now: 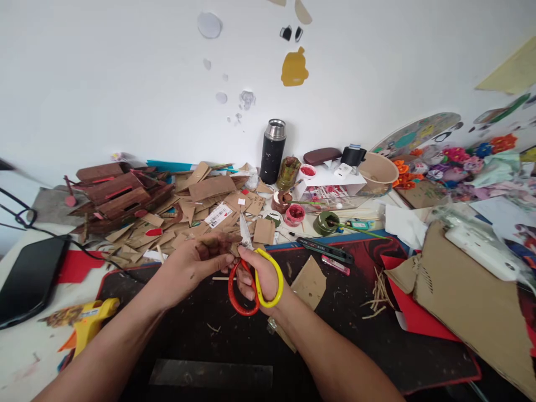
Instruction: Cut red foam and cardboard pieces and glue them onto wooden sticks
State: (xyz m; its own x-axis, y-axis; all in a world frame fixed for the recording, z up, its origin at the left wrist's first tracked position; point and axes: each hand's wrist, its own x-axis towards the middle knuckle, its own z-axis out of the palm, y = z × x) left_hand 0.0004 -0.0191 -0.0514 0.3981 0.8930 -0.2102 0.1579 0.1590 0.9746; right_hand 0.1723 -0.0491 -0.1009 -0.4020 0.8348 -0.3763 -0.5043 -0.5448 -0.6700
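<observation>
The scissors (245, 234) have one red and one yellow handle loop and point away from me, their blades close together. My right hand (262, 276) is wrapped round them, with the thumb by the yellow loop. Just left of the blades, my left hand (199, 259) pinches a small brown piece (235, 249), perhaps cardboard, whose outline is partly hidden by the fingers. Beneath both hands lies a dark mat (180, 329). A cut cardboard piece (310, 282) rests on it, right of my right hand.
Cardboard scraps (209, 195) and brown model pieces (117, 192) cover the back left. Behind stand a black flask (273, 151) and paint jars (295, 214). A cutter (326, 249) lies right; a yellow glue gun (90, 324) and phone (31, 279) left; a clear ruler (211, 374) in front.
</observation>
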